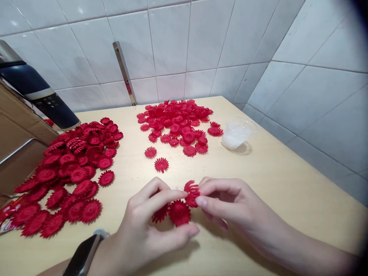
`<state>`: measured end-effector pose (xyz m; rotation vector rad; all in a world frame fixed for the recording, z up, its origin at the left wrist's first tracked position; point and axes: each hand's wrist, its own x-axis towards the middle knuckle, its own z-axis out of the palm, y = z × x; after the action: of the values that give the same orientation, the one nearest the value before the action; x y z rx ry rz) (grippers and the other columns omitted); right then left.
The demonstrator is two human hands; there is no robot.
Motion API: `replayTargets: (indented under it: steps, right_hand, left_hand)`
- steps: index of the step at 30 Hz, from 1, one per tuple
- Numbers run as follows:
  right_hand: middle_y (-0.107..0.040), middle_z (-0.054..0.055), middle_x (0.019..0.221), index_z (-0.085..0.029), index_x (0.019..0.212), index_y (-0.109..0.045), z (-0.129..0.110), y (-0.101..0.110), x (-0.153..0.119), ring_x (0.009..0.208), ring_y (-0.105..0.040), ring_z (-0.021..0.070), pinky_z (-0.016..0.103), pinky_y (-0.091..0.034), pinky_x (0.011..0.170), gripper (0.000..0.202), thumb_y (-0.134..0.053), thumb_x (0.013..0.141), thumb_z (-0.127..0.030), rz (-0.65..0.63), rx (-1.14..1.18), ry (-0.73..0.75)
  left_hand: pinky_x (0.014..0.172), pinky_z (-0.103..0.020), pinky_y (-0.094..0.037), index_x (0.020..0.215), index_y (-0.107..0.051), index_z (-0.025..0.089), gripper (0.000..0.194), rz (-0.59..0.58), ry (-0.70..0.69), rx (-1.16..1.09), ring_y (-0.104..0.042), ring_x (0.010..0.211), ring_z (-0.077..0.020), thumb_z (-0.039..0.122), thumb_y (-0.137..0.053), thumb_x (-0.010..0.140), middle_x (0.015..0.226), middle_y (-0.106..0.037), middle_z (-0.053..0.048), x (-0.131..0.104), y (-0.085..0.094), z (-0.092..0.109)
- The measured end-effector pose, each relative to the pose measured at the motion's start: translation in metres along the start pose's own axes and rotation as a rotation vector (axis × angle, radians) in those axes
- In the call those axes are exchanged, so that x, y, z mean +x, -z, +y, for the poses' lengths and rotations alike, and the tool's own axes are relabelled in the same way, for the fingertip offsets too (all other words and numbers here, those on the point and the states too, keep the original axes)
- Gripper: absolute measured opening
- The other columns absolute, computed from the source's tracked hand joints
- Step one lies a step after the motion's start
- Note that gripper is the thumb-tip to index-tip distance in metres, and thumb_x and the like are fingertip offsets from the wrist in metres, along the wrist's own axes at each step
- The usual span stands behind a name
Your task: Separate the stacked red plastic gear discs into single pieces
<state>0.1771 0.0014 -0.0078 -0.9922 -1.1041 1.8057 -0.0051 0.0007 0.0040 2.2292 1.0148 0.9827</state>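
My right hand (227, 203) pinches a small red petalled disc (191, 193) between thumb and fingertips. The index fingertip of my left hand (155, 218) reaches the left edge of that disc. Behind the left hand's spread thumb and fingers is a darker red scalloped disc (179, 212), with part of another red disc (161, 214) beside it, partly hidden by the fingers. Whether the left hand grips these discs or they rest on the table is unclear. Two loose small red discs (161, 165) lie on the table just beyond the hands.
A heap of darker red discs (77, 172) covers the left side of the table (273, 184). Smaller red discs (175, 122) are piled at the back centre. A clear dish with white material (235, 134) stands right of them. A dark bottle (43, 92) and cardboard box (23, 134) are at left.
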Motion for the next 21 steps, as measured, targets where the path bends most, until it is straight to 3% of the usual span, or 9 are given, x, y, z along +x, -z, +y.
replayTargets:
  steps: [3, 6, 9, 11, 13, 15, 21]
  right_hand:
    - [-0.055, -0.002, 0.065, -0.016, 0.063, -0.066, -0.001, -0.001, 0.001, 0.048, -0.04, 0.0042, 0.019, -0.029, 0.043, 0.01, -0.066, 0.072, -0.02, 0.009, -0.051, 0.062]
    - [-0.056, -0.002, 0.067, -0.016, 0.064, -0.066, -0.002, -0.001, 0.0, 0.049, -0.041, 0.0043, 0.019, -0.031, 0.045, 0.009, -0.065, 0.073, -0.018, -0.035, -0.073, 0.072]
    - [-0.056, -0.002, 0.068, -0.017, 0.065, -0.066, -0.003, -0.003, -0.002, 0.05, -0.042, 0.0047, 0.019, -0.031, 0.044, 0.008, -0.064, 0.073, -0.017, -0.094, -0.085, 0.082]
    - [-0.055, -0.002, 0.068, -0.017, 0.065, -0.066, -0.004, -0.004, -0.003, 0.05, -0.042, 0.0049, 0.019, -0.032, 0.045, 0.009, -0.064, 0.074, -0.018, -0.109, -0.085, 0.08]
    - [-0.056, -0.001, 0.069, -0.016, 0.065, -0.065, -0.004, -0.005, -0.003, 0.051, -0.043, 0.0052, 0.019, -0.033, 0.046, 0.009, -0.065, 0.073, -0.021, -0.102, -0.082, 0.055]
    - [-0.056, -0.001, 0.068, -0.016, 0.066, -0.063, -0.004, -0.005, -0.002, 0.052, -0.045, 0.0058, 0.019, -0.034, 0.047, 0.01, -0.066, 0.072, -0.023, -0.094, -0.063, 0.018]
    - [-0.06, 0.0, 0.068, -0.016, 0.072, -0.061, -0.003, -0.004, -0.001, 0.056, -0.051, 0.0079, 0.02, -0.039, 0.051, 0.009, -0.067, 0.071, -0.023, -0.102, -0.027, -0.009]
  left_hand:
    - [0.048, -0.018, -0.041, 0.095, -0.064, 0.018, 0.022, 0.014, 0.129, -0.05, -0.048, 0.054, -0.0074, 0.015, -0.062, 0.074, 0.069, -0.051, 0.001, 0.001, 0.0, 0.001]
    - [0.051, -0.019, -0.041, 0.099, -0.064, 0.022, 0.025, 0.007, 0.265, -0.147, -0.047, 0.055, -0.0079, 0.019, -0.062, 0.074, 0.071, -0.052, 0.001, 0.003, 0.001, 0.0]
    - [0.06, -0.023, -0.043, 0.102, -0.063, 0.024, 0.029, -0.034, 0.496, -0.38, -0.051, 0.065, -0.0113, 0.026, -0.063, 0.073, 0.074, -0.054, 0.001, 0.006, 0.001, -0.002]
    - [0.062, -0.025, -0.042, 0.093, -0.066, 0.021, 0.021, -0.114, 0.627, -0.6, -0.052, 0.066, -0.0124, 0.027, -0.063, 0.073, 0.072, -0.056, 0.0, 0.009, 0.001, -0.005]
    - [0.06, -0.025, -0.041, 0.076, -0.066, 0.018, 0.01, -0.193, 0.664, -0.754, -0.051, 0.063, -0.0117, 0.026, -0.063, 0.072, 0.067, -0.057, 0.0, 0.011, 0.001, -0.007]
    - [0.059, -0.025, -0.04, 0.063, -0.063, 0.015, 0.01, -0.214, 0.652, -0.779, -0.05, 0.06, -0.0109, 0.023, -0.065, 0.07, 0.064, -0.055, 0.001, 0.012, 0.001, -0.008]
    - [0.057, -0.027, -0.04, 0.063, -0.061, 0.015, 0.01, -0.182, 0.639, -0.67, -0.05, 0.061, -0.0126, 0.023, -0.067, 0.068, 0.064, -0.053, 0.0, 0.009, -0.003, -0.008]
